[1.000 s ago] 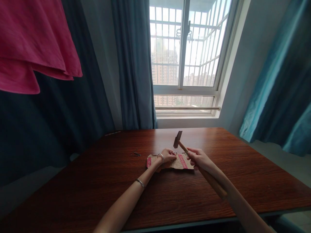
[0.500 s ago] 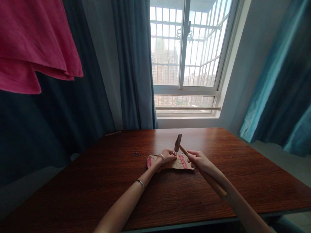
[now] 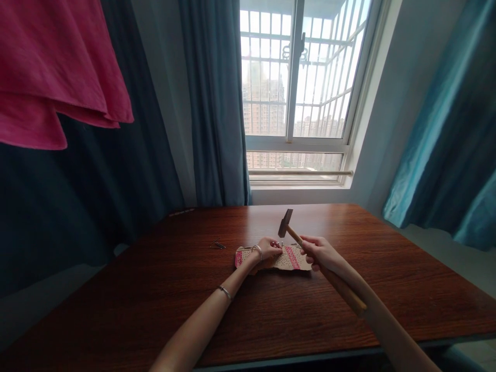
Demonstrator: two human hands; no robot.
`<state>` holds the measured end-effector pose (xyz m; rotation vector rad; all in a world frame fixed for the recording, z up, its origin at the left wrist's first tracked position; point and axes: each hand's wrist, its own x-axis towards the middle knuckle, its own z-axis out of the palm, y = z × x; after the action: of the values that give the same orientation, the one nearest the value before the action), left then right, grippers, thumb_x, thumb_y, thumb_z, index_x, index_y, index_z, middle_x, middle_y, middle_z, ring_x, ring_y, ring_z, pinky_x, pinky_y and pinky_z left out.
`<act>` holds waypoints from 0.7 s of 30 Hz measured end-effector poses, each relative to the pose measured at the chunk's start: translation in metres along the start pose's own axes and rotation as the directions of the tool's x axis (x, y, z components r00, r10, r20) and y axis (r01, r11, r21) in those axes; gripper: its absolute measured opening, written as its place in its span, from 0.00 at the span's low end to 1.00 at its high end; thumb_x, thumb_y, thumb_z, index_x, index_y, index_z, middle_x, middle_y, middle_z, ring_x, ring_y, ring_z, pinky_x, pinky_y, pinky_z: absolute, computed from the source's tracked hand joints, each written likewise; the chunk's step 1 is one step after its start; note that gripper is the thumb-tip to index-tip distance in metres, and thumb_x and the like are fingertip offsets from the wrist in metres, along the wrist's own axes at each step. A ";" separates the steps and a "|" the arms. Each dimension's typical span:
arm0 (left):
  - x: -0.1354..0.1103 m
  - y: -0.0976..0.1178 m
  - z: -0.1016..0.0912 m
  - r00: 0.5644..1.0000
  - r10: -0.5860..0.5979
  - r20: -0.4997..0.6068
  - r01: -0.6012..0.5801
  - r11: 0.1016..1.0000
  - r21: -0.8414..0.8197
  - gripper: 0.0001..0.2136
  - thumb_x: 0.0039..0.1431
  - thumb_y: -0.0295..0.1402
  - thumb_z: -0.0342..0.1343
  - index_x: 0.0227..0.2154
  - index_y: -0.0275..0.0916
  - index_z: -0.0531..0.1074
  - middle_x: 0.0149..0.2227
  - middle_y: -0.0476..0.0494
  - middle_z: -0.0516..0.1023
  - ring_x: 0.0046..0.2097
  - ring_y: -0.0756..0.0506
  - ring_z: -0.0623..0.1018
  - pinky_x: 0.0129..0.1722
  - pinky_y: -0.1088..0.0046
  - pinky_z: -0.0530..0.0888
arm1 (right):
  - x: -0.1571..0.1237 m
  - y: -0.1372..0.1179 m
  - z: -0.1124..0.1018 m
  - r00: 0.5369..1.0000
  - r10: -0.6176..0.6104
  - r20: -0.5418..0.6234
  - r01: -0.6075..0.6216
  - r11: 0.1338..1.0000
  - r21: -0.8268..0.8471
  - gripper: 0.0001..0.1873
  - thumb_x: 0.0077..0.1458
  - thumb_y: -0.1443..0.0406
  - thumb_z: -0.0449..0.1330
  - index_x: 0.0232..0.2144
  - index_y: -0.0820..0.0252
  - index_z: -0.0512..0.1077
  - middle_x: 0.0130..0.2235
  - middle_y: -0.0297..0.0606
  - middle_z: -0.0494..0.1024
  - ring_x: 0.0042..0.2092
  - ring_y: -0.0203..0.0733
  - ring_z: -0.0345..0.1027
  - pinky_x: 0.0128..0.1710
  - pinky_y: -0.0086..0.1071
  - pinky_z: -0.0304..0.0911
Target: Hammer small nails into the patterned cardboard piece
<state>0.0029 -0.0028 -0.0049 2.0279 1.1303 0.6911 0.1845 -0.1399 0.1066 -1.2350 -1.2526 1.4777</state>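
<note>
My right hand [image 3: 320, 252] is closed round the wooden handle of a hammer [image 3: 295, 235]. The hammer's dark head hangs a short way above a nail [image 3: 282, 245]. My left hand [image 3: 270, 248] pinches that nail upright against a piece of cardboard [image 3: 287, 258] with pink bands and many dark dots. The cardboard lies flat on the table, partly covered by my left hand and wrist. Several loose nails [image 3: 219, 245] lie on the wood to the left of the cardboard.
The brown wooden table [image 3: 155, 299] reaches back to the wall below a barred window [image 3: 267, 93]. Blue curtains [image 3: 215, 103] hang on both sides. A pink cloth [image 3: 58, 67] hangs at the upper left.
The hammer head has risen off the nail, tilting slightly, as my right hand lifted a little. My left hand stays on the nail at the same spot.
</note>
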 end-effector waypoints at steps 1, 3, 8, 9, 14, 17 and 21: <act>0.000 -0.001 0.000 1.000 0.008 0.005 -0.008 1.000 -0.004 0.12 0.40 0.37 0.56 0.25 0.33 0.74 0.24 0.48 0.73 0.25 0.51 0.68 0.23 0.79 0.62 | 0.000 0.000 0.000 1.000 -0.007 -0.008 0.007 1.000 0.008 0.21 0.51 0.61 0.53 0.48 0.57 0.62 0.25 0.31 0.65 0.17 0.25 0.54 0.12 0.18 0.49; 0.001 -0.003 0.001 1.000 0.027 0.010 -0.027 1.000 -0.011 0.12 0.40 0.37 0.56 0.26 0.32 0.74 0.24 0.48 0.73 0.25 0.51 0.68 0.23 0.79 0.61 | 0.000 0.000 0.001 1.000 -0.001 -0.024 0.000 1.000 -0.017 0.20 0.51 0.61 0.53 0.48 0.58 0.62 0.24 0.31 0.65 0.17 0.24 0.54 0.11 0.18 0.50; 0.003 -0.007 0.002 0.999 0.043 -0.002 -0.043 0.999 -0.015 0.12 0.40 0.37 0.57 0.25 0.32 0.74 0.23 0.49 0.71 0.24 0.52 0.66 0.22 0.80 0.60 | -0.001 0.000 0.001 0.999 0.031 -0.033 -0.032 0.999 -0.038 0.21 0.51 0.61 0.54 0.48 0.58 0.63 0.24 0.31 0.65 0.16 0.24 0.53 0.11 0.18 0.49; 0.003 -0.007 0.002 0.999 0.040 0.002 -0.040 0.999 -0.021 0.12 0.40 0.37 0.57 0.25 0.32 0.74 0.22 0.49 0.71 0.24 0.52 0.66 0.22 0.80 0.60 | -0.001 0.000 0.001 0.999 0.021 -0.036 -0.022 1.000 -0.020 0.21 0.51 0.61 0.54 0.48 0.58 0.62 0.24 0.31 0.65 0.17 0.24 0.53 0.11 0.18 0.49; 0.002 -0.004 0.001 1.000 0.020 0.009 -0.020 1.000 -0.018 0.11 0.40 0.36 0.57 0.25 0.32 0.74 0.22 0.50 0.71 0.24 0.53 0.66 0.22 0.80 0.60 | -0.001 0.005 0.001 0.999 0.013 -0.038 -0.014 1.000 -0.028 0.21 0.51 0.60 0.53 0.48 0.58 0.63 0.24 0.30 0.64 0.17 0.24 0.54 0.11 0.18 0.49; 0.001 -0.001 0.000 1.000 0.006 -0.007 -0.006 1.000 0.003 0.11 0.40 0.36 0.57 0.25 0.33 0.74 0.23 0.49 0.72 0.25 0.52 0.67 0.22 0.80 0.60 | 0.000 0.005 0.001 1.000 0.015 -0.010 -0.015 1.000 -0.016 0.21 0.51 0.61 0.53 0.48 0.57 0.63 0.24 0.30 0.63 0.17 0.24 0.54 0.11 0.18 0.49; 0.000 0.001 0.000 1.000 0.001 -0.006 -0.001 1.000 0.000 0.12 0.40 0.37 0.57 0.25 0.32 0.74 0.23 0.49 0.72 0.24 0.52 0.67 0.23 0.80 0.61 | 0.000 0.003 0.001 1.000 -0.013 -0.025 0.013 1.000 0.012 0.21 0.51 0.61 0.53 0.48 0.57 0.62 0.26 0.31 0.64 0.17 0.24 0.54 0.12 0.18 0.50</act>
<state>0.0033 -0.0030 -0.0044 2.0277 1.1319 0.6982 0.1837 -0.1404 0.1035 -1.2315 -1.2312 1.4543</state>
